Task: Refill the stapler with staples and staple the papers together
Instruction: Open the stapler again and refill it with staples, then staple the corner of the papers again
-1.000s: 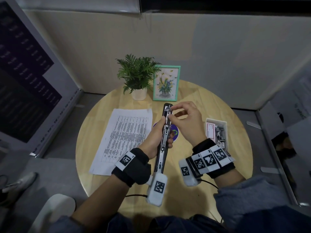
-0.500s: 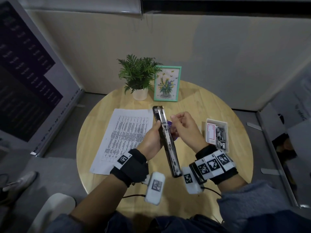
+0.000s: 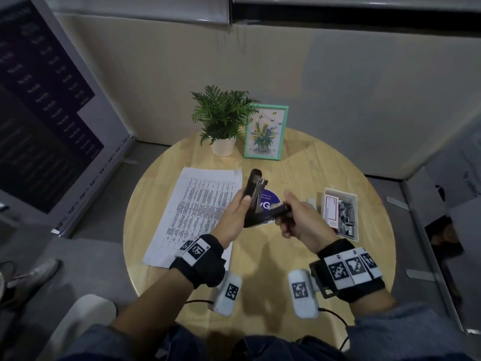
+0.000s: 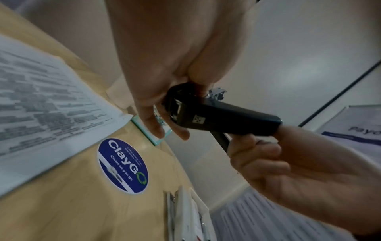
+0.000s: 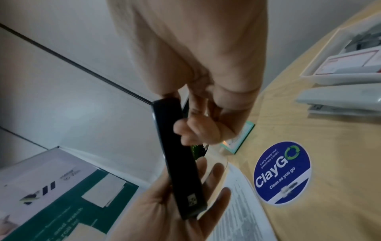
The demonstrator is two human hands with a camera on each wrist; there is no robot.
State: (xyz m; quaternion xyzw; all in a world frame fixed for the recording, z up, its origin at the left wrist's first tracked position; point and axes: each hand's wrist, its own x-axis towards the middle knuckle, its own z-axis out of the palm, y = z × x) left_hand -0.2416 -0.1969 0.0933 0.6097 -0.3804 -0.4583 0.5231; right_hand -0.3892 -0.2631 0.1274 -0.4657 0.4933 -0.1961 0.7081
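Note:
A black stapler (image 3: 256,204) hangs folded into a V above the round wooden table (image 3: 299,173). My left hand (image 3: 238,207) holds the arm with the metal magazine (image 3: 260,185), thumb on top. My right hand (image 3: 289,217) grips the other black arm (image 3: 276,211) near its end. In the left wrist view this black arm (image 4: 222,120) runs from my left hand's fingers (image 4: 163,124) to my right hand (image 4: 268,163). The right wrist view shows my fingers (image 5: 193,130) curled round the same arm (image 5: 181,163). The printed papers (image 3: 197,212) lie flat to the left.
A white tray (image 3: 341,194) with a staple box and loose staples sits at the right, a pale stapler (image 5: 338,101) beside it. A potted plant (image 3: 223,118) and a framed picture (image 3: 265,134) stand at the back. A blue round sticker (image 3: 270,200) marks the table's middle.
The stapler was stretched out straight in my left hand; now it is folded into a V. My right hand left the magazine tip and took hold of the other arm.

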